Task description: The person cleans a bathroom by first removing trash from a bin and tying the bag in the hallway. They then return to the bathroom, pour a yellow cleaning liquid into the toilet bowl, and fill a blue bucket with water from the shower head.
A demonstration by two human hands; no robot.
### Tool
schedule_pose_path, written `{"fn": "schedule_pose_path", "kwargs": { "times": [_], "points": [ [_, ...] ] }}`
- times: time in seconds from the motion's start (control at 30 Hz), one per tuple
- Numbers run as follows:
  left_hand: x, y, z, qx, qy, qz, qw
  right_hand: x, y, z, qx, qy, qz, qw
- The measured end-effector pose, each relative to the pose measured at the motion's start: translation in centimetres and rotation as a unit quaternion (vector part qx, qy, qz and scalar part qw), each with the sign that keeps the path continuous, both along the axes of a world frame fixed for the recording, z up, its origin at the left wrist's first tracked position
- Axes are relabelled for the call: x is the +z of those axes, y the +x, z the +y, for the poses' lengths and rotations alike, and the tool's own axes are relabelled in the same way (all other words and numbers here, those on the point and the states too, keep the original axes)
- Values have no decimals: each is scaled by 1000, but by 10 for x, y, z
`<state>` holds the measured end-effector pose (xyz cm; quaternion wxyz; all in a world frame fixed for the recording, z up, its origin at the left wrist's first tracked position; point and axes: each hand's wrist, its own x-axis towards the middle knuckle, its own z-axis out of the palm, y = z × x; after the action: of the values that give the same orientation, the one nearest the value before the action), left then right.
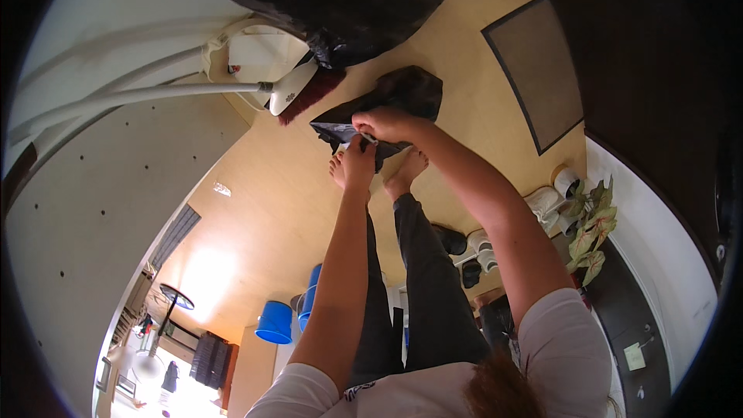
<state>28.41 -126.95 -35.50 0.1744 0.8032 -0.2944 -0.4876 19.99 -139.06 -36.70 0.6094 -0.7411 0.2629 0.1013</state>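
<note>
A small black plastic bag (pixel 406 90) hangs just above the floor before my bare feet. My left hand (pixel 358 165) pinches its near edge, where something small and whitish shows at the fingers. Close beside it, my right hand (pixel 386 125) grips the bag's upper rim with curled fingers. What the bag holds is hidden. Beyond it, at the top of the view, stands a large, full black plastic bag (pixel 360 0) with a bunched end. To its left, a broom (pixel 293 90) with dark red bristles lies against a white dustpan (pixel 261 49).
A dark-edged mat (pixel 534 69) lies at the right. Shoes (pixel 543 203) and a potted plant (pixel 595 232) line the right side. Blue buckets (pixel 274 322) stand lower left of centre. A white perforated panel (pixel 116 186) borders the left. A scrap of clear plastic (pixel 222 188) is on the floor.
</note>
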Motion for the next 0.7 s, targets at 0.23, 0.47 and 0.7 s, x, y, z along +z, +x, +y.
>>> {"fn": "schedule_pose_path", "kwargs": {
  "times": [0.23, 0.47, 0.7],
  "points": [
    [-10, -4, -5, 55, -45, -79, 994, -7, 6, -11, 0, 29, 31, 999],
    [-21, -11, -7, 64, -105, -68, 990, -14, -3, -25, -22, 159, 109, 981],
    [-8, -15, -16, 37, -87, -140, 986, -26, -7, -13, -99, 161, 101, 977]
  ]
}}
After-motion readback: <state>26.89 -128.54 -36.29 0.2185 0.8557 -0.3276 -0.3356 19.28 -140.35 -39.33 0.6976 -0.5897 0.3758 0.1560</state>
